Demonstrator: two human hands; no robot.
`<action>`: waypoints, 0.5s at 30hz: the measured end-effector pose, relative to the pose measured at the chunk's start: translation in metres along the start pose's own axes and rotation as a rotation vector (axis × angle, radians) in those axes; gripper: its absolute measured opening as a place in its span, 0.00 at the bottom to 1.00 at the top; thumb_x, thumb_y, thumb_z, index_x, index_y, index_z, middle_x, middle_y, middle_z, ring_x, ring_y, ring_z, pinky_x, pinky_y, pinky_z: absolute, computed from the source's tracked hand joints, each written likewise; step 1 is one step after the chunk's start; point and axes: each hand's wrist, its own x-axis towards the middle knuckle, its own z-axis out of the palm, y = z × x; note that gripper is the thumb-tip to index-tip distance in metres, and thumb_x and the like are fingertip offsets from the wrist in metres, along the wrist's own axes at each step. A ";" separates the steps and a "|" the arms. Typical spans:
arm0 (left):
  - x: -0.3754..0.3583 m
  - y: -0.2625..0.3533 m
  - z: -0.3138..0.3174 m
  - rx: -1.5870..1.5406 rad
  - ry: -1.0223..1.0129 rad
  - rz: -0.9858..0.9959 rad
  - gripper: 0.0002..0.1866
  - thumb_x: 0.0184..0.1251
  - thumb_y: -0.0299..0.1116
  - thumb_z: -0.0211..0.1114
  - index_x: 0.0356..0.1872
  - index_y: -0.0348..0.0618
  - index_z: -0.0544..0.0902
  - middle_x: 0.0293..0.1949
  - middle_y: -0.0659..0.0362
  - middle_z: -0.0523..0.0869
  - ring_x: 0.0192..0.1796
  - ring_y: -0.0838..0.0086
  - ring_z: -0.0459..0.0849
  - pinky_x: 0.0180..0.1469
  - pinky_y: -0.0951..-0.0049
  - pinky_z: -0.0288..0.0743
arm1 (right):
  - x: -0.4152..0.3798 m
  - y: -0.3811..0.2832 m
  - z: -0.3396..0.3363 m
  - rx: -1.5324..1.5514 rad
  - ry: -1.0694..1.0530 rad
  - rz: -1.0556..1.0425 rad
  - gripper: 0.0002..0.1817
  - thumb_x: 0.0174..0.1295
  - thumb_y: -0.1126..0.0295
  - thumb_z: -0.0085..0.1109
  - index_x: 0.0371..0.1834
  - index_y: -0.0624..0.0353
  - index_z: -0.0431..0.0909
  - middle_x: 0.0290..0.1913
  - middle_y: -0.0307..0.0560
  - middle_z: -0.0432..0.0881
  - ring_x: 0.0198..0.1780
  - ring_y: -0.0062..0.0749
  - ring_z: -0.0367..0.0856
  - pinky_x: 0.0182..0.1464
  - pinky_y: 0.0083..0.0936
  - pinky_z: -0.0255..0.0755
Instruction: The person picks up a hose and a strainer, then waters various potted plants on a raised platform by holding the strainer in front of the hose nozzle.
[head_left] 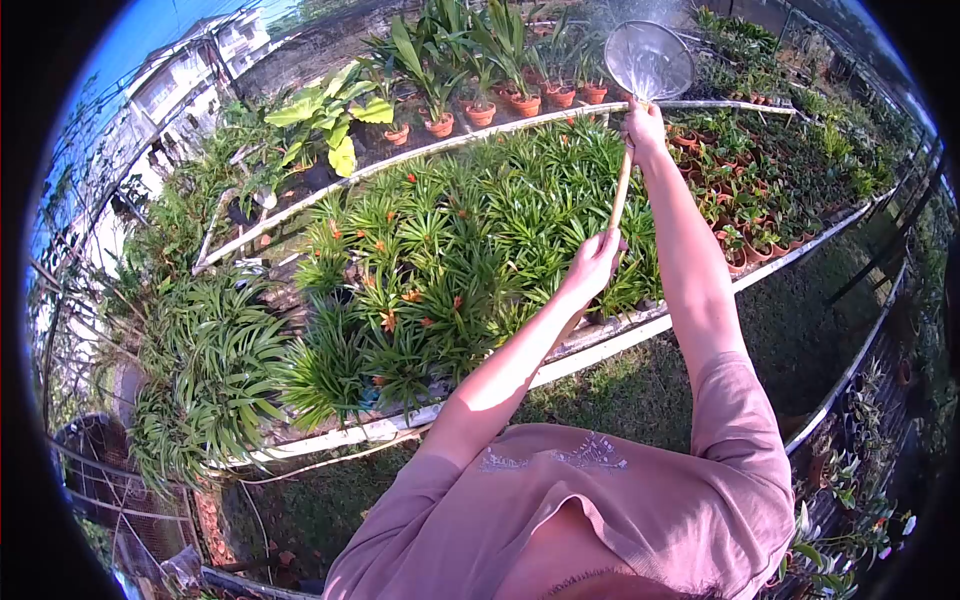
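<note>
A tan garden hose (622, 188) runs up between my two hands. Near its upper end my right hand (643, 127) is closed around it, arm stretched far out over the plants. Lower down, my left hand (597, 262) also grips the hose. Beyond my right hand is a wide, round, see-through spray head (648, 62), with whitish water spray about its top. Below the hands spreads a dense bed of green strap-leaved plants (480, 220), some with orange flowers. Small potted plants (735, 190) stand just right of my right forearm.
Pale rails (400, 160) edge the plant bench at back and front. Terracotta pots (525, 104) with taller plants line the far side. A grassy path (600, 385) lies between me and the bench. More plants (840, 480) grow at right.
</note>
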 end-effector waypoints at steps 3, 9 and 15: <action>0.012 -0.023 -0.017 0.088 0.021 0.049 0.18 0.82 0.46 0.46 0.37 0.46 0.76 0.18 0.74 0.62 0.15 0.88 0.58 0.16 0.81 0.51 | 0.005 0.023 0.011 -0.078 -0.039 -0.027 0.07 0.70 0.68 0.53 0.45 0.55 0.66 0.24 0.36 0.69 0.17 0.20 0.67 0.17 0.20 0.61; -0.014 -0.031 -0.062 0.184 0.133 0.019 0.18 0.81 0.44 0.48 0.36 0.43 0.78 0.19 0.72 0.66 0.18 0.87 0.61 0.19 0.81 0.53 | -0.023 0.064 0.057 -0.027 -0.120 0.101 0.08 0.70 0.68 0.53 0.48 0.55 0.68 0.25 0.38 0.72 0.17 0.22 0.68 0.16 0.25 0.61; -0.043 -0.032 -0.101 0.079 0.149 -0.037 0.18 0.81 0.46 0.48 0.37 0.44 0.78 0.18 0.73 0.67 0.17 0.88 0.63 0.17 0.82 0.55 | -0.056 0.079 0.106 -0.060 -0.174 0.106 0.08 0.71 0.68 0.52 0.49 0.53 0.68 0.24 0.38 0.72 0.17 0.21 0.67 0.17 0.25 0.60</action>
